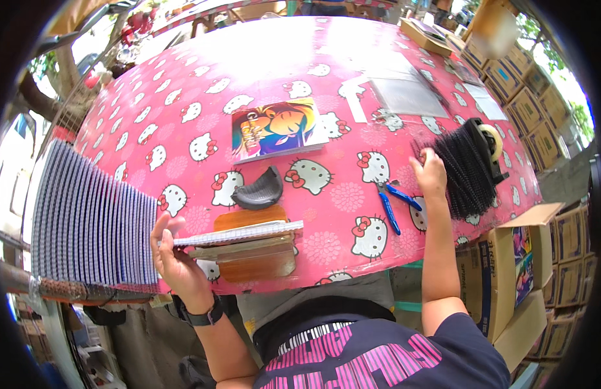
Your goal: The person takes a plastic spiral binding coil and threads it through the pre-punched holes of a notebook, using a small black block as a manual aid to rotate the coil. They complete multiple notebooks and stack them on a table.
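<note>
A: Where is the left hand (174,256) now?

B: It is at the near edge of the worktop (203,84), and its fingers (163,241) are closed around the left end of a thin stack of punched pages (239,234). The pages lie flat over a brown wooden block (255,249), so the stack runs to the right from the fingers.

A: And the right hand (431,174)?

B: It is near the right edge. Its fingers rest on a bundle of black spiral coils (466,172); I cannot tell if they grip one coil or only touch. Blue pliers (394,204) lie just beside the wrist.

A: What else is close?

B: A fanned row of notebooks (93,217) is at the left edge, touching the left hand's side. A colourful book cover (278,128) lies in the middle of the worktop, and a dark curved tool (258,191) lies between it and the block.
</note>
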`<state>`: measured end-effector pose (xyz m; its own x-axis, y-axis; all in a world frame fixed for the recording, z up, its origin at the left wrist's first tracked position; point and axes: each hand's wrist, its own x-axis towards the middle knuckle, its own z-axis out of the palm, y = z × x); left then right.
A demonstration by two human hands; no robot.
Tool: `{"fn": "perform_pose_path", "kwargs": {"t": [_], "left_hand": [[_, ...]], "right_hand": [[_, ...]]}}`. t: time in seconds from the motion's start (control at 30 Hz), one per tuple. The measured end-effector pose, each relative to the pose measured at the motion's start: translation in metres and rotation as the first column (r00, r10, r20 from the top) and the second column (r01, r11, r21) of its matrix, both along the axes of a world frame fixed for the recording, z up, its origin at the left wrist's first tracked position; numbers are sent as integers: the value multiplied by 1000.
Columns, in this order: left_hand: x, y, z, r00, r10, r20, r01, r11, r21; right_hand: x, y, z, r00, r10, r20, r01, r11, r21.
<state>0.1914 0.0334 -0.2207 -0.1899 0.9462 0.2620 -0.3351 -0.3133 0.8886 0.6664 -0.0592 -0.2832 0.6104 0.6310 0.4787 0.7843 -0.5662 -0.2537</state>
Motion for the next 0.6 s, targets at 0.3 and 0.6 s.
{"fn": "perform_pose_path", "kwargs": {"t": [0.3,0.6], "left_hand": [[65,-58,32,271,420,-866,143,872,468],[95,-50,17,273,509,-816,106,828,551]], "right_hand": [[-103,3,86,634,507,-584,-397,862,317],[-198,-5,125,102,750,-654,-803,450,391]]}}
